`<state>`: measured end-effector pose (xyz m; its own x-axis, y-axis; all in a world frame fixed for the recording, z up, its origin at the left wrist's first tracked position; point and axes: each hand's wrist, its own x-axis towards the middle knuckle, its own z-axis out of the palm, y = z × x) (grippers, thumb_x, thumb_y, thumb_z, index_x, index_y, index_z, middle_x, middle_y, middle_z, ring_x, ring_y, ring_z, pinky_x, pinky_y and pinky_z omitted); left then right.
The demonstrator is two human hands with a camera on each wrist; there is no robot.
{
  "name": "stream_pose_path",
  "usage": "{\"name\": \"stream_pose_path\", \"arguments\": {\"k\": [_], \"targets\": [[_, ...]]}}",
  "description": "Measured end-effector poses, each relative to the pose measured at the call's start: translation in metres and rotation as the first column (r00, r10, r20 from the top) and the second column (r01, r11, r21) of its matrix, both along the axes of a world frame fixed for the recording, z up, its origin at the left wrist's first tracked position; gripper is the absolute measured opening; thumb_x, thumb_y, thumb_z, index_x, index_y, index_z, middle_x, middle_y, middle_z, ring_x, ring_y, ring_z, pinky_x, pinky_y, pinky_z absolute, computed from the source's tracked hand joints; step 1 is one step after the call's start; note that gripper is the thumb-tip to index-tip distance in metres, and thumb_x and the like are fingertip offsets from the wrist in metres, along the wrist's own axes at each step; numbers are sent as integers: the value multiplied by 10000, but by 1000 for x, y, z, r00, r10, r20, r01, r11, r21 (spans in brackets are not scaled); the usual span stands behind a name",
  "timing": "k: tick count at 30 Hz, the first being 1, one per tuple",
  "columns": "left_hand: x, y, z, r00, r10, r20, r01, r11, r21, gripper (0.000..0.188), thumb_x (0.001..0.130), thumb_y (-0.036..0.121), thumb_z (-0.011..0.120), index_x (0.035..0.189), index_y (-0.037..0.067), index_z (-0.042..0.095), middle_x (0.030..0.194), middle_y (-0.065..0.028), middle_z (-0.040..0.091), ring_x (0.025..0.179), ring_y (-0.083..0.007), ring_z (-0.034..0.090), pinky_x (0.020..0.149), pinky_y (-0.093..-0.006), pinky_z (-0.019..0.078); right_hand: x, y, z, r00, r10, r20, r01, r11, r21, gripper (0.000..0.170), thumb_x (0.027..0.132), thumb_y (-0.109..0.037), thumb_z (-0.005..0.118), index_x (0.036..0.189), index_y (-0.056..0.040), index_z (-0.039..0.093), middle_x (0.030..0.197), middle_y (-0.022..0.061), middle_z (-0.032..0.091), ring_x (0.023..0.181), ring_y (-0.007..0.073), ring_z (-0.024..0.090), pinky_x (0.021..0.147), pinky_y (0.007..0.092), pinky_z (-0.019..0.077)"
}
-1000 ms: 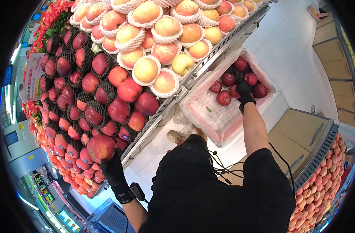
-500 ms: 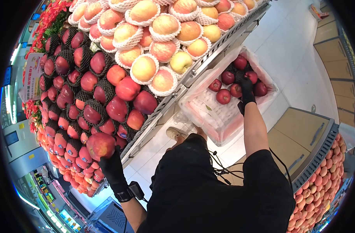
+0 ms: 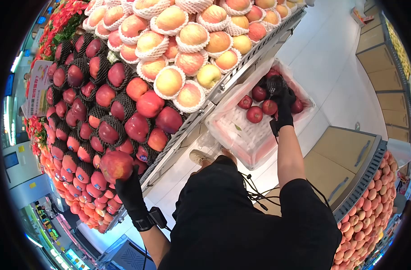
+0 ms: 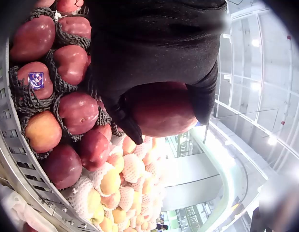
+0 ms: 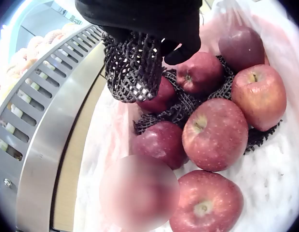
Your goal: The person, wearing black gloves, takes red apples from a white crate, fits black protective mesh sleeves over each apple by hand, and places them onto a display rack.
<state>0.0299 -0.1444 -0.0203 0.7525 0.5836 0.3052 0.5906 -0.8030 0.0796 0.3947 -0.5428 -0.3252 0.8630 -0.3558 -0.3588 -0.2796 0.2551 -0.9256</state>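
Note:
A large red apple [image 3: 117,166] is gripped in my gloved left hand [image 3: 131,193], over the front of the dark-netted apples [image 3: 117,110]. In the left wrist view the fingers curl round this apple [image 4: 161,109] from both sides. My gloved right hand [image 3: 284,105] is over the far end of the lined crate [image 3: 246,150]. Seen from the right wrist, that hand [image 5: 149,24] pinches a black foam net [image 5: 132,67], which hangs above the crate's red apples [image 5: 214,134]. Whether the net holds anything is unclear.
Pale apples in white nets [image 3: 169,81] fill the upper part of the display, behind a slatted metal edge [image 3: 232,83]. A cabinet [image 3: 336,157] and another fruit pile [image 3: 367,211] stand at the right. Black cables [image 3: 259,195] hang near the legs.
My right hand has lifted a black net from among the crate's apples. My left hand still grips its apple in nearly the same place. The head view has shifted slightly.

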Motion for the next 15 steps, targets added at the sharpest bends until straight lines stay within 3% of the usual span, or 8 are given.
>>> {"name": "stream_pose_path", "arguments": {"k": [1, 3, 5, 6, 10, 12, 14, 15], "targets": [[-6, 6, -6, 999, -28, 41, 29, 999, -27, 262, 720, 125, 833, 794, -57, 659, 704, -82, 670, 635, -139, 609, 635, -297, 501, -1, 4, 13, 1000, 12, -10, -12, 1000, 29, 245, 850, -167, 630, 1042, -14, 639, 935, 51, 638, 778, 145, 607, 661, 290, 510], [-20, 22, -23, 989, -80, 125, 90, 993, -77, 256, 735, 128, 822, 818, -54, 662, 719, -92, 672, 647, -129, 605, 643, -297, 505, 12, -15, -34, 997, 22, 71, -23, 1000, 17, 251, 856, -179, 629, 1052, -23, 639, 950, 48, 638, 790, 151, 611, 677, 288, 511], [-23, 23, -24, 969, -15, 248, 70, 975, -211, 252, 735, 127, 822, 825, -50, 667, 729, -83, 675, 657, -123, 604, 645, -299, 507, 14, -14, -31, 994, 15, 106, -18, 999, 29, 255, 856, -172, 621, 1060, -21, 642, 971, 56, 640, 814, 160, 613, 708, 290, 512], [-23, 24, -24, 952, 23, 304, 65, 959, -277, 250, 735, 126, 822, 829, -48, 669, 734, -79, 676, 662, -119, 603, 645, -301, 508, 6, -1, 3, 995, 3, 101, -8, 999, 47, 256, 853, -158, 615, 1062, -14, 645, 985, 66, 643, 833, 166, 613, 730, 292, 513], [-26, 21, -18, 955, 82, 284, 13, 948, -319, 258, 739, 119, 818, 856, -55, 668, 786, -76, 684, 714, -128, 612, 671, -311, 512, 3, 7, 22, 972, 212, 105, -226, 962, 151, 264, 908, -248, 577, 1078, -54, 630, 990, 45, 624, 848, 159, 605, 737, 293, 508], [-36, 29, -23, 966, 90, 240, -14, 954, -301, 259, 750, 111, 808, 889, -56, 667, 844, -77, 688, 765, -134, 618, 712, -313, 515, -3, 12, 29, 965, 205, 162, -236, 950, 204, 247, 915, -234, 549, 1068, -60, 635, 975, 39, 625, 841, 160, 604, 740, 296, 507], [-39, 37, -29, 784, 326, 528, 209, 662, -720, 256, 758, 89, 797, 927, -53, 666, 913, -79, 681, 819, -147, 618, 761, -308, 508, -2, 23, 36, 963, 206, 175, -244, 941, 234, 239, 909, -216, 529, 1052, -62, 642, 950, 36, 628, 824, 161, 605, 741, 297, 506], [-41, 42, -31, 654, 481, 584, 383, 455, -804, 258, 762, 78, 791, 945, -52, 665, 948, -79, 677, 847, -153, 618, 785, -306, 504, 2, 26, 34, 964, 211, 159, -245, 940, 237, 238, 899, -205, 522, 1042, -60, 646, 933, 35, 631, 810, 163, 607, 740, 297, 505]]}}
